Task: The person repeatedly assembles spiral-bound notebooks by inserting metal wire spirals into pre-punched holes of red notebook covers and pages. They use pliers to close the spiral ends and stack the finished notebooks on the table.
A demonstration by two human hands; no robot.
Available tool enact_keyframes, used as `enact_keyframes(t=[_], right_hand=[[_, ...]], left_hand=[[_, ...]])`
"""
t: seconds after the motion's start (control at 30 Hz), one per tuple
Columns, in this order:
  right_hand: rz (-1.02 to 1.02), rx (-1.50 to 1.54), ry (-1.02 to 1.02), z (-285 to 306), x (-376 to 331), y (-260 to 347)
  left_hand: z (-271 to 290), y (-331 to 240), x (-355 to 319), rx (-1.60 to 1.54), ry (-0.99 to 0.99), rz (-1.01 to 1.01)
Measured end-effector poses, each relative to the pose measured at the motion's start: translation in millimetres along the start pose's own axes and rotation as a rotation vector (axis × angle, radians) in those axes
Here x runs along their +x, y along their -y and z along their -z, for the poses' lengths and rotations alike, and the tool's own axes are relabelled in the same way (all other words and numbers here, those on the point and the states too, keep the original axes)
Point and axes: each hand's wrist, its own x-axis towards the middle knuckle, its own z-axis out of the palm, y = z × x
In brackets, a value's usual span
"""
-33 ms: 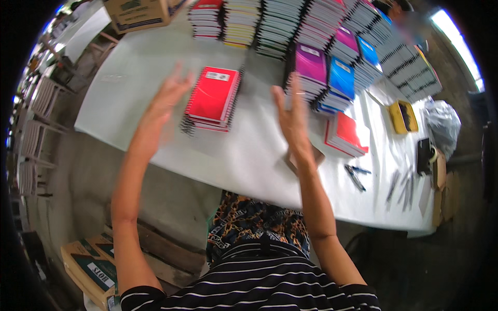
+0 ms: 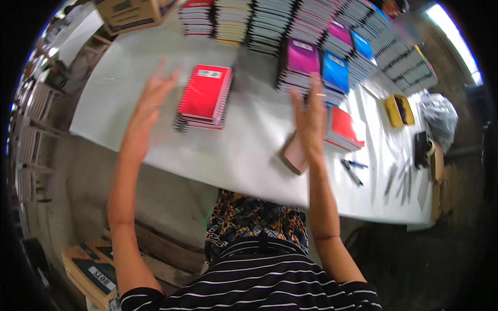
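Note:
A small stack of red spiral notebooks [image 2: 205, 96] lies on the white-covered table [image 2: 249, 150] in front of me, its wire bindings fanned unevenly along the edges. Just to its left, my left hand [image 2: 150, 98] hovers with fingers apart, holding nothing and a little smeared by motion. My right hand [image 2: 311, 122] is well right of the stack, its fingers also spread and bare of any object. Beneath and beside that wrist sits a brown block [image 2: 295, 154]. A pile of red-covered sheets [image 2: 343, 128] lies immediately right of the hand.
Tall stacks of notebooks [image 2: 270, 26] line the far side, with purple [image 2: 302, 57] and blue [image 2: 335, 67] ones nearer. On the right are pliers [image 2: 353, 172], metal strips [image 2: 403, 186], a yellow container [image 2: 399, 110] and a plastic bag [image 2: 438, 116]. A cardboard box [image 2: 132, 15] stands far left.
My hands have moved farther apart: the right one rightward toward the red-covered sheets, the left one slightly away from the red notebooks. More of the brown block shows. The view has shifted a little.

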Motion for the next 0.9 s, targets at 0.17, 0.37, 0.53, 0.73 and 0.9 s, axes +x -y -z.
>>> enact_keyframes(t=[0.17,0.37,0.53,0.73,0.9], right_hand=[[-0.529,-0.842,0.060,177.2,-8.4,-149.5],[-0.751,-0.044,0.188,198.8,-12.6,-186.2],[-0.683,-0.267,0.128,201.5,-10.5,-188.6],[0.012,0.077,0.147,217.4,1.8,-60.8],[0.203,0.140,0.198,190.3,-2.0,15.3]], left_hand=[[-60.7,-46.3,-52.4,0.364,-0.105,-0.564],[-228.3,17.6,-118.1,0.919,0.555,-1.048],[-239.1,49.1,-88.5,1.246,0.565,-1.009],[-253.8,-46.5,-98.1,0.532,0.528,-0.618],[-257.6,-36.8,-103.9,-0.267,0.654,-0.013]])
